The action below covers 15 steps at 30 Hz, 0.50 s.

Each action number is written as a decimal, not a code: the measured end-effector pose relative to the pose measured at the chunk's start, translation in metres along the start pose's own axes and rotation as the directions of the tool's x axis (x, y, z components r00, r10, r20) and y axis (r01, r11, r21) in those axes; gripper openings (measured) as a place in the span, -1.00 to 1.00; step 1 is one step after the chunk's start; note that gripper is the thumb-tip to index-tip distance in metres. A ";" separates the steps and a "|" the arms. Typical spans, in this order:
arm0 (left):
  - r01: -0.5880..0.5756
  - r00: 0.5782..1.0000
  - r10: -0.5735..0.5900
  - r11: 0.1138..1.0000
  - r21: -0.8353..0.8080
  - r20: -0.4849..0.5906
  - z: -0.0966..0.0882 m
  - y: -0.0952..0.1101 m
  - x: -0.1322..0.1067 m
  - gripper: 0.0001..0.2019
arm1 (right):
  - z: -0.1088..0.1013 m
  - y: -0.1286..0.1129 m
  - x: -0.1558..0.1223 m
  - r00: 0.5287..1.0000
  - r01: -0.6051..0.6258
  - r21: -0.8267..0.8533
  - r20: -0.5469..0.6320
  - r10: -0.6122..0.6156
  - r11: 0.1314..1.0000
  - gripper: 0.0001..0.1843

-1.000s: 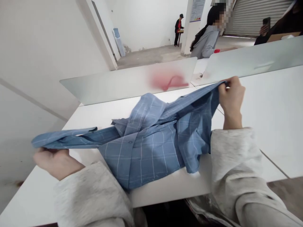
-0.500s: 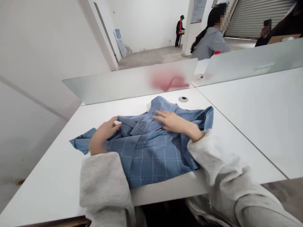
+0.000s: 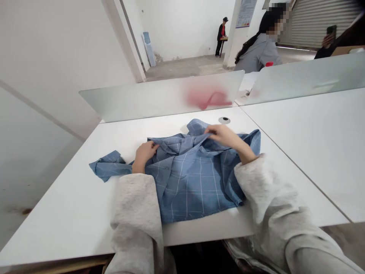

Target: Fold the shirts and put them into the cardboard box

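On the left, a sleeve [image 3: 108,165] of the checked blue shirt [image 3: 189,186] lies on the white table [image 3: 71,213]. The left hand [image 3: 145,154] pinches the shirt's far left edge, fingertips partly hidden in folds. Beyond, a blue bottle [image 3: 146,37] tops a water dispenser [image 3: 150,54]. A red shape blurs behind the frosted screen [image 3: 142,99]. The right hand [image 3: 224,135] pinches fabric beside the collar [image 3: 196,126], fingers nearly together. Far right, what looks like a cardboard box [image 3: 345,50] is cut off, contents unclear.
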<state>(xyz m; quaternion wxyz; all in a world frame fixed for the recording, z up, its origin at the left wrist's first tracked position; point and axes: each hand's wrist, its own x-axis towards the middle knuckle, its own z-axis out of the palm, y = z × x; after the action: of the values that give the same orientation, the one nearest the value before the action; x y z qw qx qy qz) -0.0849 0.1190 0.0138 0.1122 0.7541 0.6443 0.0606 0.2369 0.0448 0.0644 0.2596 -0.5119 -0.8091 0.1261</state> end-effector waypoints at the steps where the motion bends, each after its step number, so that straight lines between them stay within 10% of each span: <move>1: -0.001 0.999 0.000 1.000 -0.012 -0.036 -0.003 -0.001 -0.001 -0.64 | -0.010 0.008 -0.002 0.995 -0.054 0.008 -0.087 0.054 0.999 -0.67; 3: 0.010 0.983 -0.023 0.997 -0.073 -0.184 -0.012 -0.004 -0.005 -0.64 | -0.031 0.031 -0.012 0.919 -0.215 0.055 -0.325 0.221 0.975 -0.61; 8: -0.064 0.792 -0.303 0.822 -0.566 -0.530 -0.034 -0.025 -0.016 -0.72 | -0.080 0.105 -0.072 0.515 -0.536 0.317 -0.612 0.600 0.783 -0.59; 12: -0.283 0.766 -0.352 0.566 -0.774 -0.538 -0.048 -0.029 -0.026 -0.80 | -0.101 0.116 -0.104 0.536 -0.715 0.042 -0.609 0.585 0.698 -0.71; 15: -0.275 0.889 -0.187 0.513 -0.813 -0.418 -0.052 -0.026 -0.034 -0.74 | -0.092 0.077 -0.084 0.791 -0.495 -0.119 -0.473 0.389 0.861 -0.71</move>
<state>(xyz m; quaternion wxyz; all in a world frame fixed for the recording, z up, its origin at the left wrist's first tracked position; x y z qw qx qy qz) -0.1276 0.0937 0.0599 0.3130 0.5791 0.5163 0.5478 0.3746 -0.0019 0.0806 0.3326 -0.7299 -0.5965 -0.0306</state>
